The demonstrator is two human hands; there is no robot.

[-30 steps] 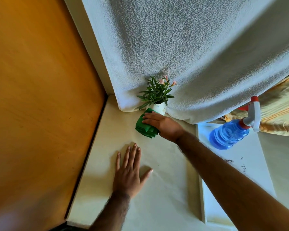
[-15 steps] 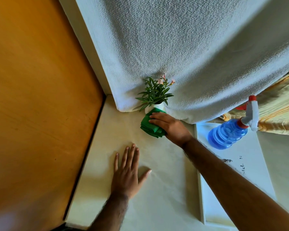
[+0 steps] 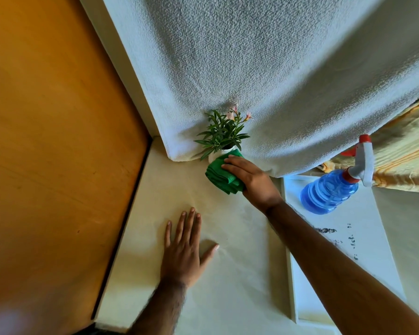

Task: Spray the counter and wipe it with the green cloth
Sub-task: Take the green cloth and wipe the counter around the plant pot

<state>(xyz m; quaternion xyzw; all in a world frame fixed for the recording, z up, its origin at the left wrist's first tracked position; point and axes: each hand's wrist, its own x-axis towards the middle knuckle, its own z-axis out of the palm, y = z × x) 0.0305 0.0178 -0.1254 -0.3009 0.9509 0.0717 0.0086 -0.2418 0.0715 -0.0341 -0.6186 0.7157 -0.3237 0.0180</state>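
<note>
folded green cloth (image 3: pixel 219 176) at the far edge of the counter (image 3: pixel 240 298), just in front of the white pot of a small plant (image 3: pixel 221 134). pressed down by the right hand (image 3: pixel 250 181), fingers stretched nearly straight across the top. left hand (image 3: pixel 183 252) flat on the counter nearer the left edge, fingers straight and relaxed, gripping nothing. blue spray bottle (image 3: pixel 329 192) standing on a white board (image 3: pixel 336 262) at the right side, apart from both hands. white towel (image 3: pixel 276 68) hanging behind.

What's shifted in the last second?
The right hand slid the green cloth slightly rightward, up against the potted plant. The left hand stays flat on the counter; the spray bottle hasn't moved.
</note>
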